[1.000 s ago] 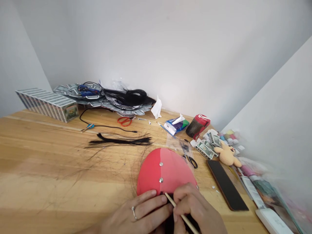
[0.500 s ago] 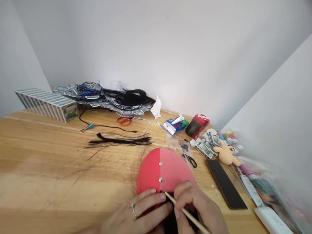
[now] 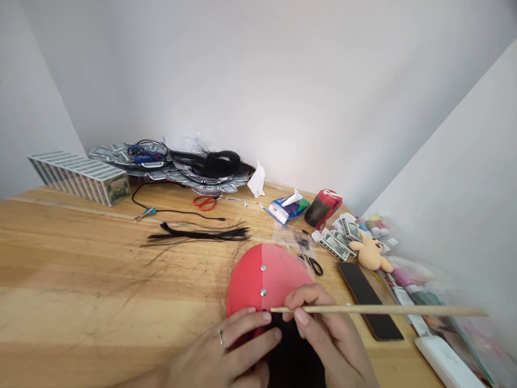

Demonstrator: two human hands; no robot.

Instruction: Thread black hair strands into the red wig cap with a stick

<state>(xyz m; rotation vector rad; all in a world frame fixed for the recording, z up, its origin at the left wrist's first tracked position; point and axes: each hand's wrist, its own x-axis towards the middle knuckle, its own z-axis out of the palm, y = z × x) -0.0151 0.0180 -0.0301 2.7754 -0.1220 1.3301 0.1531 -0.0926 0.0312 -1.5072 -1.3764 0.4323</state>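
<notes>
A red and pink domed form [image 3: 258, 280] with metal studs lies on the wooden table [image 3: 81, 291] at the near edge, with black hair [image 3: 294, 358] on its near side. My left hand [image 3: 226, 350], wearing a ring, rests on the form with its fingers pressed down on the hair. My right hand [image 3: 327, 337] pinches a long thin wooden stick [image 3: 375, 310], which lies level and points right. Its left tip sits just above the hair, between my two hands.
A bundle of black hair strands [image 3: 202, 234] lies further back. Red scissors [image 3: 205, 202], a cable [image 3: 173, 207], a pile of hair and packets [image 3: 181, 164], a long box [image 3: 81, 178], tissues [image 3: 291, 207], a red-capped bottle [image 3: 321, 207], small black scissors [image 3: 313, 264], a phone [image 3: 369, 299], a plush toy [image 3: 369, 253].
The stick has swung from pointing down toward me to lying level and pointing right. My right hand has risen slightly. The view has shifted a little.
</notes>
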